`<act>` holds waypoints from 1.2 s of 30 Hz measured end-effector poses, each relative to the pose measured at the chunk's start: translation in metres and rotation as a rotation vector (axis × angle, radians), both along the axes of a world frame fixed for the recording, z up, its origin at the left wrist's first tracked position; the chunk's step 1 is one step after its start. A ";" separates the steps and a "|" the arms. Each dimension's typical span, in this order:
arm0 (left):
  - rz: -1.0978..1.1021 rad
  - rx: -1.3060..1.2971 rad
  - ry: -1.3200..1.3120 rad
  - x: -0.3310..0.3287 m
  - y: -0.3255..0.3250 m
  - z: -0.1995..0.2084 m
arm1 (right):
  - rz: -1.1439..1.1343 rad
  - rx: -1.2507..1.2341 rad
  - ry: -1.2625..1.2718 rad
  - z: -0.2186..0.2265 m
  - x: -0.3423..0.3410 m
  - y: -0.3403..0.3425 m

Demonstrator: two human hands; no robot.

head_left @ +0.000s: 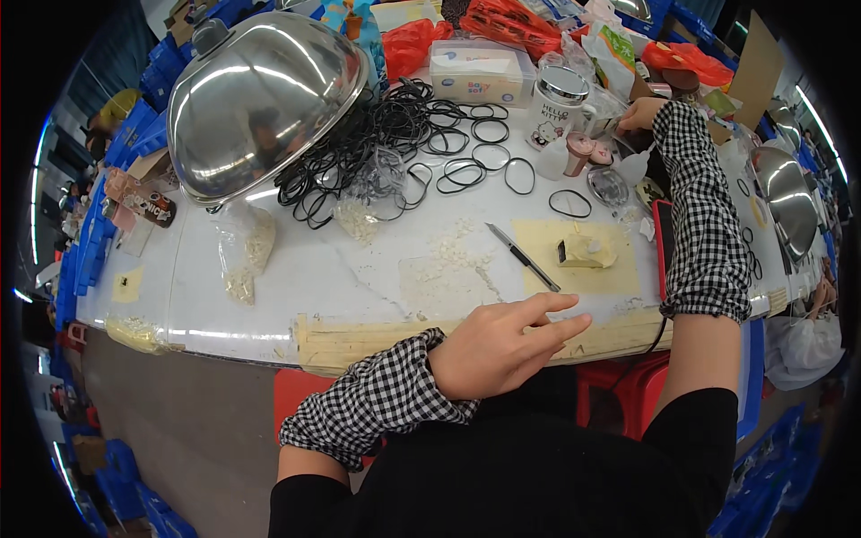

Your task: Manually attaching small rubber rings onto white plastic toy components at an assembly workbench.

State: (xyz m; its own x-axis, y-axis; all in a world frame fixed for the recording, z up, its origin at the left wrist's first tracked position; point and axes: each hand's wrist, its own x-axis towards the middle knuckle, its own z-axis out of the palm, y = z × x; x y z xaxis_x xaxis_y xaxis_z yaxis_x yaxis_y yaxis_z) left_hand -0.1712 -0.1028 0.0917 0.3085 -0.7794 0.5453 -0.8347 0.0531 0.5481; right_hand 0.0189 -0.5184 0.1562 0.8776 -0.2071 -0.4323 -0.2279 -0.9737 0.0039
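Note:
My left hand (507,345) hovers over the table's front edge, fingers stretched out and holding nothing. Close beyond its fingertips lies a craft knife (523,258) with a black handle, partly on a yellow paper sheet (623,269). A small pale-yellow block-like piece (587,251) sits on that sheet. My right arm reaches to the back right, where my right hand (642,114) is beside the handle of a white mug with a silver lid (554,112). Its fingertips are hard to make out, and I cannot tell what they touch. Small off-white pieces (457,255) lie scattered left of the knife.
A large shiny metal dome (260,108) stands at the back left, beside a heap of black rings (386,121). Clear bags of off-white pieces (247,251) lie in front. A tissue pack (480,73) and red plastic bags (511,27) crowd the back. Red stools (628,390) stand below.

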 end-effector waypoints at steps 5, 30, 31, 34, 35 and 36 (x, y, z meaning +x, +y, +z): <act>-0.003 0.005 0.022 0.003 0.000 0.002 | 0.026 0.253 -0.168 -0.002 -0.017 -0.031; 0.037 -0.014 0.127 0.018 0.022 0.005 | -0.539 0.554 -1.073 -0.035 -0.267 -0.108; 0.037 -0.023 0.123 0.020 0.023 0.002 | -0.569 0.562 -1.031 -0.047 -0.285 -0.109; 0.063 -0.039 0.143 0.021 0.023 0.001 | -0.636 0.632 -1.011 -0.083 -0.318 -0.091; 0.081 -0.043 0.149 0.022 0.025 0.002 | -0.641 0.620 -1.011 -0.094 -0.323 -0.086; 0.067 -0.058 0.120 0.024 0.027 0.000 | -0.643 0.607 -1.012 -0.103 -0.327 -0.082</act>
